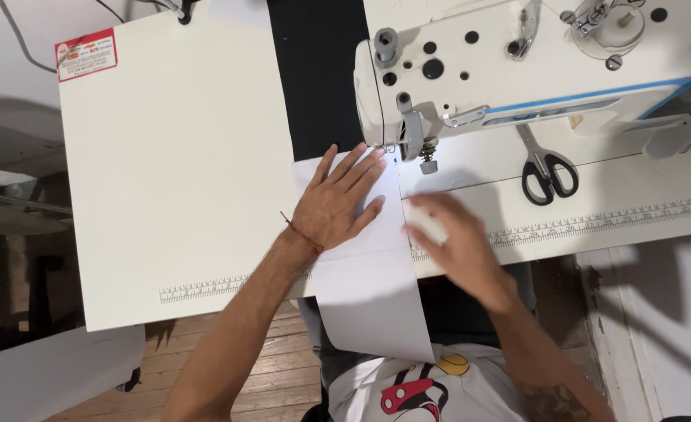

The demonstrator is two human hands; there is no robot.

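The left hand [338, 202] presses flat, fingers spread, on a long white fabric strip [373, 293] lying on the cream table [173, 172] under the white sewing machine [517, 62]. The blurred right hand [451, 234] rests beside the strip; its grip is unclear.

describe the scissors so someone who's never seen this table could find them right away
Start at the white sewing machine at the top right. Just below its body, on the cream table, lie the scissors, right of both hands. Their black looped handles and metal blades pointing up toward the machine set them apart from the white fabric strip.
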